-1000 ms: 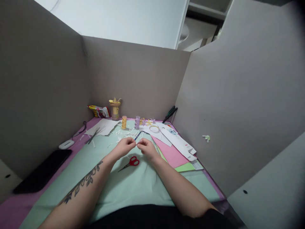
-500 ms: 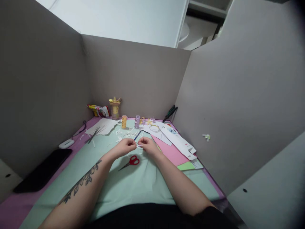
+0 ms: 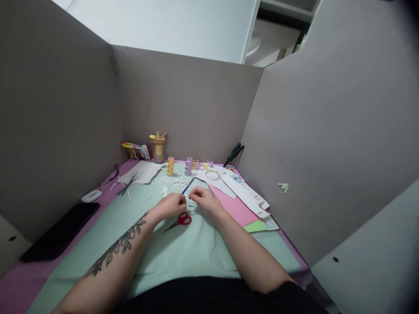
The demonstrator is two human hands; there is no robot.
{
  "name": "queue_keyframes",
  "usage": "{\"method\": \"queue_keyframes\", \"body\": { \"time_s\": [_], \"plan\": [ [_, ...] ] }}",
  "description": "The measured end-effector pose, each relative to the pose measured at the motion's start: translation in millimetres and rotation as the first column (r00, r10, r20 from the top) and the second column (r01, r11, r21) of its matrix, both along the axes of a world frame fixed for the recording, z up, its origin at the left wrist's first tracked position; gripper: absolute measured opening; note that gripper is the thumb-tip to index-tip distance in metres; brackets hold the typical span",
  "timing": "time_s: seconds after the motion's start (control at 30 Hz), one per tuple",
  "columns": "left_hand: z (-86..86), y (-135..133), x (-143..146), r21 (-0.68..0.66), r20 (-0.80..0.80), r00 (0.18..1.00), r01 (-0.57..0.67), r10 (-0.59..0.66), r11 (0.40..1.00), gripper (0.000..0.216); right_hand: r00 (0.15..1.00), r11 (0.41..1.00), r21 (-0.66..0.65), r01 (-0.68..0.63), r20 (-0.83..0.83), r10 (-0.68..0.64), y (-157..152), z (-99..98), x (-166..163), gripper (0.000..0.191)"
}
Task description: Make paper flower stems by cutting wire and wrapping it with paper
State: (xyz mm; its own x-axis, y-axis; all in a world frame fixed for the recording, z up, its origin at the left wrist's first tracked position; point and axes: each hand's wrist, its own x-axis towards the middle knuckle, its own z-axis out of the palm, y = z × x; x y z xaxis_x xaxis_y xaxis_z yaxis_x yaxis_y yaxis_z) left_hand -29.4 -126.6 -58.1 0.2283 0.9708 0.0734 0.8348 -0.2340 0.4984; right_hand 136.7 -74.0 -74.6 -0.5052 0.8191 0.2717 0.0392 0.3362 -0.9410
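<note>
My left hand and my right hand are close together over the middle of the table, fingers pinched. A small white paper strip shows between the fingertips; its ends are partly hidden by them. The left wrist is turned so the fingers curl inward. Just below the hands, red-handled scissors lie on the cloth, blades pointing left. Behind the fingertips is a thin blue stick-like tool, perhaps a pen. White paper scraps are scattered past the hands.
Orange and purple tubes stand at the back, near a yellow-topped cup. Pink paper and a flattened white box lie right. Dark-handled pliers lean in the corner. A black phone-like slab lies left.
My left hand has turned and dropped slightly, its fingers curling inward. My right hand has shifted slightly. Less of the white strip shows between them.
</note>
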Motion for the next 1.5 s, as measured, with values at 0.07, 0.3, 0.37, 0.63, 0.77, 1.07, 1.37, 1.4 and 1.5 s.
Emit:
{"method": "queue_keyframes", "body": {
  "time_s": [0.07,0.3,0.37,0.63,0.77,1.07,1.37,1.4,1.5],
  "plan": [
    [-0.1,0.4,-0.3,0.01,-0.034,0.999,-0.027,0.027,1.0,0.019,1.0,1.0,0.009,-0.016,0.01,0.016,-2.0,1.2,-0.1,0.005],
    [3.8,-1.3,2.5,0.047,-0.123,0.987,-0.099,0.104,0.994,0.021,1.0,0.999,0.038,0.0,0.015,0.0,-8.3,2.5,-2.2,0.005],
    [4.4,-1.4,2.9,0.053,-0.136,0.984,-0.11,0.116,0.993,0.022,1.0,1.0,0.005,0.002,0.014,-0.002,-11.1,2.4,-3.8,0.007],
    [7.1,-0.6,2.4,0.05,-0.151,0.976,-0.151,0.157,0.987,0.026,0.989,0.995,-0.092,-0.046,-0.141,0.033,-17.5,2.1,-9.8,0.004],
    [7.6,-1.4,3.4,0.046,-0.154,0.975,-0.158,0.163,0.986,0.026,0.981,0.99,-0.129,-0.062,-0.188,0.036,-17.6,2.7,-9.7,0.006],
    [11.0,-4.6,7.1,0.039,-0.144,0.98,-0.135,0.139,0.99,0.024,0.978,0.984,-0.179,0.024,-0.201,-0.061,-14.6,2.8,-10.7,0.007],
    [10.8,-6.5,6.6,0.036,-0.112,0.988,-0.106,0.11,0.994,0.022,0.978,0.979,-0.203,0.021,-0.2,-0.062,-17.4,5.1,-11.6,0.009],
    [10.4,-6.3,6.4,0.037,-0.109,0.988,-0.104,0.107,0.994,0.022,0.977,0.979,-0.205,0.016,-0.205,-0.059,-17.6,5.3,-11.5,0.009],
    [8.4,-4.5,5.5,0.043,-0.097,0.988,-0.115,0.119,0.992,0.023,0.975,0.98,-0.2,0.001,-0.216,-0.045,-18.0,6.2,-10.9,0.01]
  ]
}}
